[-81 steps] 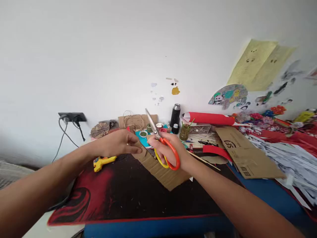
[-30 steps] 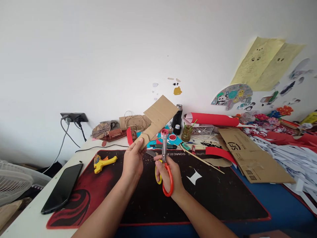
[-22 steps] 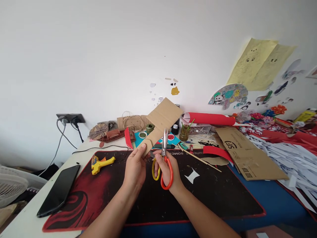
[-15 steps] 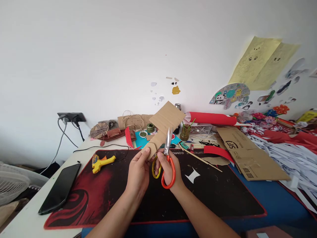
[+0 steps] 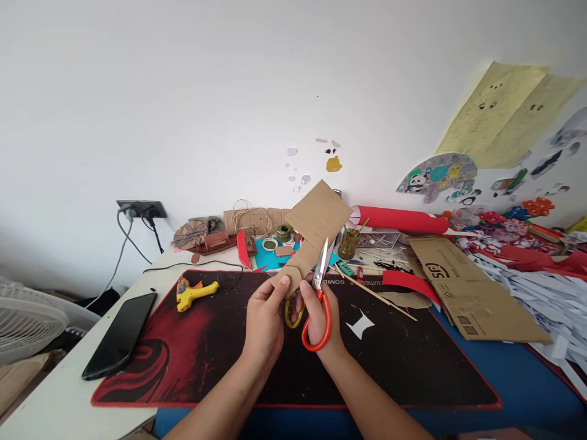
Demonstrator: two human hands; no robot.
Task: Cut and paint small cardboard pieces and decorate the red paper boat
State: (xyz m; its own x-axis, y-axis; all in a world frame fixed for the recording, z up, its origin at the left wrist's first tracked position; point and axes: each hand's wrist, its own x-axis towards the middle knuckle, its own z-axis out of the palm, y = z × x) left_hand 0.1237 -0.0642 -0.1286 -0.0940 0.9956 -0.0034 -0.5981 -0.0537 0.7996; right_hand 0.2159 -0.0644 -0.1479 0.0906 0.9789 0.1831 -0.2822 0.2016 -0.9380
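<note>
My left hand (image 5: 266,308) pinches a cut cardboard piece (image 5: 318,211) between thumb and fingers; it has a broad square part at the top and a narrower strip running down to my thumb. A small cardboard piece with clipped corners (image 5: 290,280) lies over the strip's lower end, under that thumb. My right hand (image 5: 321,315) is closed on scissors (image 5: 322,272) with one orange-red handle loop and one yellow loop. Their blades point up, look nearly closed and overlap the cardboard's right side in view. Both hands are close together above the dark desk mat (image 5: 385,373).
A yellow glue gun (image 5: 195,294) and a black phone (image 5: 120,336) lie on the left. White scrap paper (image 5: 360,324) is on the mat. Thin sticks (image 5: 385,300), a red roll (image 5: 398,219), flattened cardboard (image 5: 477,287) and paper strips (image 5: 545,293) crowd the back and right.
The camera view has turned slightly left, so everything sits a little further right. Both hands keep their hold on the cardboard and the scissors, with hardly any other movement.
</note>
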